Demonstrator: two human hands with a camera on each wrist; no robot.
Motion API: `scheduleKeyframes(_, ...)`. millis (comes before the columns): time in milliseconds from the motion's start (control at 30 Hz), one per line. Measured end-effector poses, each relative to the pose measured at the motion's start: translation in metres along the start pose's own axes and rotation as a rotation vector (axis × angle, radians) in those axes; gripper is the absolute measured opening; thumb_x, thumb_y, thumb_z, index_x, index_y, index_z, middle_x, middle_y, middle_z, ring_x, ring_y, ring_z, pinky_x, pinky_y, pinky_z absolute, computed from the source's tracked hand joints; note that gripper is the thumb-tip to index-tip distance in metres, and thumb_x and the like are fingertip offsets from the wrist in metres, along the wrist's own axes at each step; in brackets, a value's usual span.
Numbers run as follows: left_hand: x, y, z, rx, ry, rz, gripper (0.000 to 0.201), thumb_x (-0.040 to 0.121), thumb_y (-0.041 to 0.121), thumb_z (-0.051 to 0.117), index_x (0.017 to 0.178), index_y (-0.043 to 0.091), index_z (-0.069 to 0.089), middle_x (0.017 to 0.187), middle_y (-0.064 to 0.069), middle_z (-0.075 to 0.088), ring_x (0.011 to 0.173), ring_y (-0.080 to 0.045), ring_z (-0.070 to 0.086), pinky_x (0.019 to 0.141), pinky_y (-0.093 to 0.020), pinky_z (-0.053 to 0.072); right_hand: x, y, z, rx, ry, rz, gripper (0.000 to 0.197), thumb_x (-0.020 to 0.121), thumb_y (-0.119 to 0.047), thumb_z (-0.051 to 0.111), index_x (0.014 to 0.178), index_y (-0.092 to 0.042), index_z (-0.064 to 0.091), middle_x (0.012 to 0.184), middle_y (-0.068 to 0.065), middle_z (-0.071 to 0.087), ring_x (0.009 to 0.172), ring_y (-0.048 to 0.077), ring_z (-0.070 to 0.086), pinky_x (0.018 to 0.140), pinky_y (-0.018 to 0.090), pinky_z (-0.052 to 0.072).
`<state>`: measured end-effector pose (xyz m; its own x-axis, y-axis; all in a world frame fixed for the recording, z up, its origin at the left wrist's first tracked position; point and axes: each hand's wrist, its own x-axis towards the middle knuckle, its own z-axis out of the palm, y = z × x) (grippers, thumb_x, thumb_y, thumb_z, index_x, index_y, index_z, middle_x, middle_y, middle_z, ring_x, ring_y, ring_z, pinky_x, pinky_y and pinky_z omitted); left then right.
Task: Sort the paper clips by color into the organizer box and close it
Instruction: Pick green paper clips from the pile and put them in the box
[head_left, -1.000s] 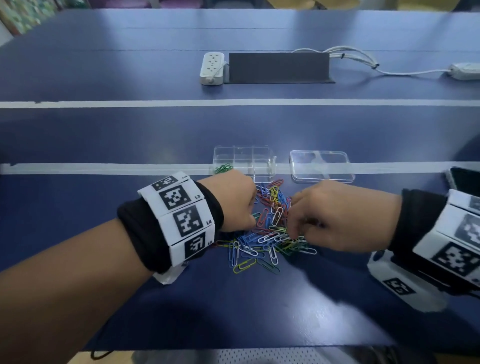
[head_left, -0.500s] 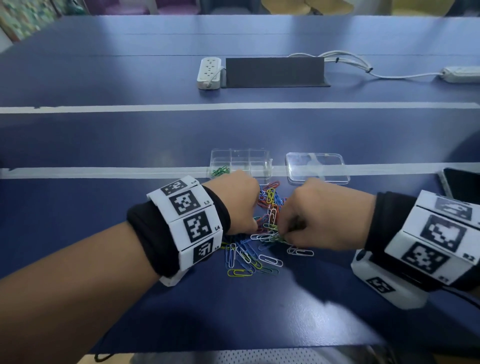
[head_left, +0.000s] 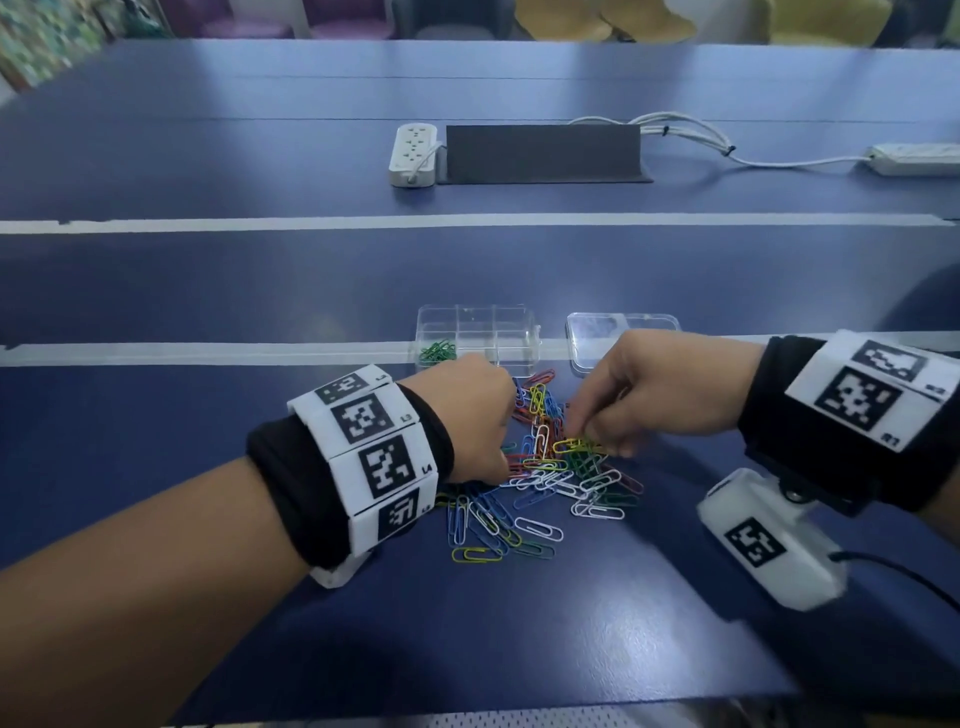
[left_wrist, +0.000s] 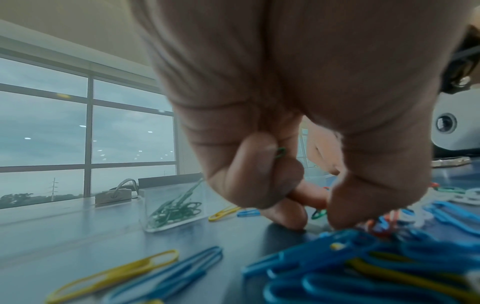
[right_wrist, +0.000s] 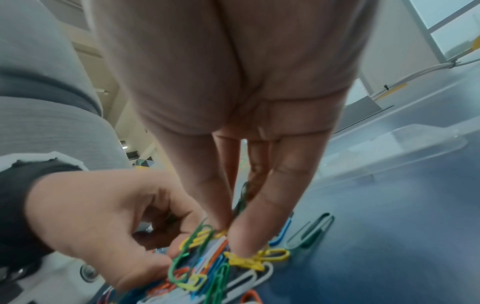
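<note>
A loose pile of colored paper clips (head_left: 540, 478) lies on the blue table. Just behind it stands the clear organizer box (head_left: 514, 332), open, with green clips (head_left: 438, 352) in its front-left compartment. Its clear lid (head_left: 623, 332) lies flat to the right. My left hand (head_left: 480, 415) is a curled fist at the pile's left edge; the left wrist view shows a green clip (left_wrist: 280, 152) tucked under its curled fingers. My right hand (head_left: 592, 441) points its fingers down into the pile and pinches a green clip (right_wrist: 242, 197) upright between thumb and finger.
A white power strip (head_left: 413, 153), a dark panel (head_left: 543, 153), cables (head_left: 675, 130) and a second strip (head_left: 919, 158) sit at the far side. White tape lines (head_left: 208, 353) cross the table. The table's front edge (head_left: 467, 712) is close to me.
My right hand has uncurled and stretched its fingers down into the pile. The left fist has stayed at the pile's left edge.
</note>
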<state>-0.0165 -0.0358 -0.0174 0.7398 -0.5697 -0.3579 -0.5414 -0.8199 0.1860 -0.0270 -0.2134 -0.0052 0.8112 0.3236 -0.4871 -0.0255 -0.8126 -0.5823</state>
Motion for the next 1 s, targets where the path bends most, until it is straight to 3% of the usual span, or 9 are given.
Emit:
scheduleKeyframes(100, -0.001, -0.001, -0.002, -0.016, 0.011, 0.020, 0.004, 0.076, 0.018, 0.063, 0.078, 0.015, 0.061, 0.070, 0.002, 0.060, 0.070, -0.017, 0.053, 0.064, -0.026, 0.047, -0.001, 0.000, 0.002, -0.010, 0.048, -0.022, 0.024, 0.080, -0.004, 0.064, 0.077, -0.026, 0.072, 0.057, -0.001, 0.066, 0.050, 0.005, 0.059, 0.055, 0.006, 0.043)
scheduleKeyframes(200, -0.002, -0.003, -0.006, -0.103, 0.052, 0.033, 0.014, 0.076, 0.018, 0.061, 0.089, 0.022, 0.057, 0.064, 0.011, 0.048, 0.070, -0.014, 0.050, 0.068, -0.025, 0.044, -0.004, 0.000, 0.001, -0.044, 0.093, -0.062, 0.031, 0.081, 0.000, 0.063, 0.079, -0.031, 0.067, 0.077, 0.009, 0.074, 0.055, 0.007, 0.060, 0.063, 0.013, 0.050)
scheduleKeyframes(267, -0.002, -0.002, -0.008, -0.137, 0.073, 0.048, 0.018, 0.079, 0.019, 0.057, 0.096, 0.024, 0.060, 0.063, 0.012, 0.045, 0.062, -0.008, 0.045, 0.067, -0.022, 0.039, -0.008, 0.000, -0.001, -0.097, 0.136, -0.073, 0.034, 0.082, 0.000, 0.060, 0.078, -0.033, 0.067, 0.077, -0.001, 0.075, 0.051, -0.002, 0.056, 0.066, 0.015, 0.049)
scheduleKeyframes(367, 0.000, 0.006, -0.011, -0.163, 0.062, 0.084, 0.011, 0.084, 0.017, 0.048, 0.081, 0.021, 0.057, 0.062, 0.011, 0.046, 0.060, -0.007, 0.043, 0.056, -0.021, 0.036, -0.021, 0.000, 0.004, -0.318, 0.135, -0.068, 0.037, 0.084, -0.005, 0.051, 0.079, -0.036, 0.069, 0.069, -0.015, 0.069, 0.064, -0.007, 0.058, 0.068, 0.008, 0.045)
scheduleKeyframes(467, 0.005, 0.015, -0.010, -0.161, 0.045, 0.103, 0.023, 0.087, 0.014, 0.042, 0.065, 0.021, 0.039, 0.063, 0.007, 0.044, 0.061, -0.013, 0.041, 0.051, -0.020, 0.031, -0.033, 0.000, 0.018, -0.478, 0.056, -0.070, 0.025, 0.084, -0.017, 0.051, 0.093, -0.030, 0.071, 0.090, -0.008, 0.071, 0.081, 0.007, 0.061, 0.082, 0.020, 0.048)
scheduleKeyframes(533, 0.009, 0.020, -0.009, -0.182, 0.022, 0.108, 0.021, 0.087, 0.014, 0.042, 0.066, 0.020, 0.038, 0.064, 0.005, 0.044, 0.063, -0.015, 0.041, 0.053, -0.023, 0.032, -0.035, 0.003, 0.024, -0.525, 0.047, -0.075, 0.017, 0.081, -0.025, 0.057, 0.093, -0.027, 0.069, 0.089, -0.007, 0.069, 0.079, 0.008, 0.059, 0.079, 0.020, 0.048)
scheduleKeyframes(633, 0.010, 0.026, -0.008, -0.185, -0.007, 0.131, 0.003, 0.082, 0.021, 0.052, 0.079, 0.022, 0.050, 0.065, 0.008, 0.046, 0.067, -0.015, 0.044, 0.063, -0.024, 0.037, -0.032, 0.006, 0.026, -0.560, 0.082, -0.076, 0.012, 0.078, -0.029, 0.063, 0.087, -0.025, 0.069, 0.085, -0.008, 0.067, 0.079, 0.010, 0.059, 0.079, 0.025, 0.050)
scheduleKeyframes(767, 0.013, 0.029, -0.002, -0.006, 0.004, 0.226, 0.014, 0.079, 0.024, 0.062, 0.093, 0.025, 0.065, 0.064, 0.011, 0.042, 0.073, -0.014, 0.044, 0.068, -0.022, 0.037, -0.031, 0.007, 0.026, -0.595, 0.115, -0.095, 0.017, 0.079, -0.023, 0.056, 0.086, -0.024, 0.071, 0.085, -0.006, 0.070, 0.081, 0.013, 0.062, 0.077, 0.025, 0.050)
scheduleKeyframes(1000, 0.016, 0.023, -0.007, -0.038, 0.014, 0.203, 0.008, 0.078, 0.023, 0.062, 0.085, 0.023, 0.066, 0.060, 0.011, 0.044, 0.067, -0.013, 0.047, 0.071, -0.026, 0.048, -0.038, 0.004, 0.013, -0.420, 0.127, -0.060, 0.005, 0.075, -0.021, 0.062, 0.077, -0.023, 0.066, 0.064, -0.010, 0.063, 0.056, 0.002, 0.053, 0.062, 0.015, 0.045)
